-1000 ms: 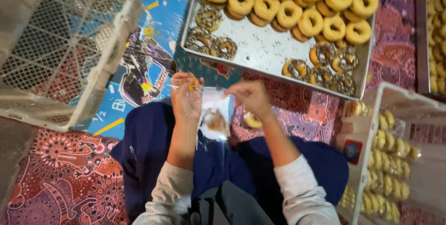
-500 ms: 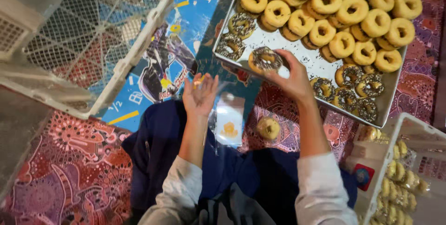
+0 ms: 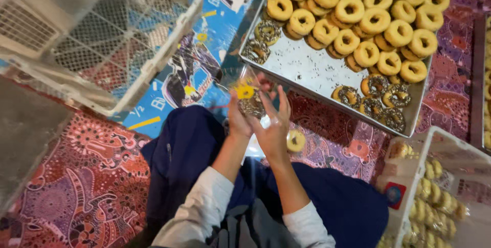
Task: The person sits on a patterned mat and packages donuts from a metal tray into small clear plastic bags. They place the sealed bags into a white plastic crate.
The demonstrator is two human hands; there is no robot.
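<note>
Sprinkle-coated brown ring doughnut (image 3: 252, 105) is sitting between my hands, my left hand (image 3: 238, 117) and right hand (image 3: 273, 125) closing round it inside a clear plastic bag (image 3: 245, 94), near the steel tray's (image 3: 307, 71) front edge; I'm judging slippery film could let it drop, shedding sprinkles.

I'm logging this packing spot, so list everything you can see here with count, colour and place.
metal tray: one, silver, upper middle
plain doughnuts: many, golden, piled on the tray's far part
sprinkled doughnuts: several, dark-topped, at the tray's near and left edges
loose doughnut: one, golden, on the mat by the right wrist
clear bag: one, with a sprinkled doughnut inside, between both hands
mesh crate: one, white, upper left
white crate: one, lower right, holding bagged doughnuts
patterned mat: red, underneath
left hand: holding the bag
right hand: holding the bag
</note>
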